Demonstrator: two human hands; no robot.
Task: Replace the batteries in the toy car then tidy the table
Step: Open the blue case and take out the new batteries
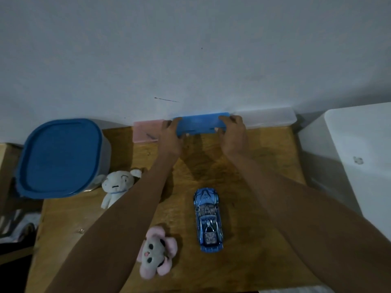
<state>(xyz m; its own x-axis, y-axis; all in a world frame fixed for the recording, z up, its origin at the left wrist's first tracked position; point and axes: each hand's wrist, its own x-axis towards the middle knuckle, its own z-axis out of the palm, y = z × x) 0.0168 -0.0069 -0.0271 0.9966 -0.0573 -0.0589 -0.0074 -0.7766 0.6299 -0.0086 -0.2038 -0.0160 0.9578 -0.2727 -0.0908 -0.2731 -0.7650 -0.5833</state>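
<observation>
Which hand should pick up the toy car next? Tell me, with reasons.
Right, probably. Both hands grip the blue case at the wall, but the toy car lies just inside the right forearm, nearer the right hand than the left hand.

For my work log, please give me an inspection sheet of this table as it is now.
Surface: wooden table, scuffed.
Job's things: blue toy car upright, untouched; blue case by the wall, held at both ends; no loose batteries seen.
Clutter: white plush toy, pink plush toy, pink case, clear case, tub with blue lid.
Grips: left hand and right hand both closed on the blue case.
Cables: nothing seen.
Surroundings: white wall, white cabinet at right.
</observation>
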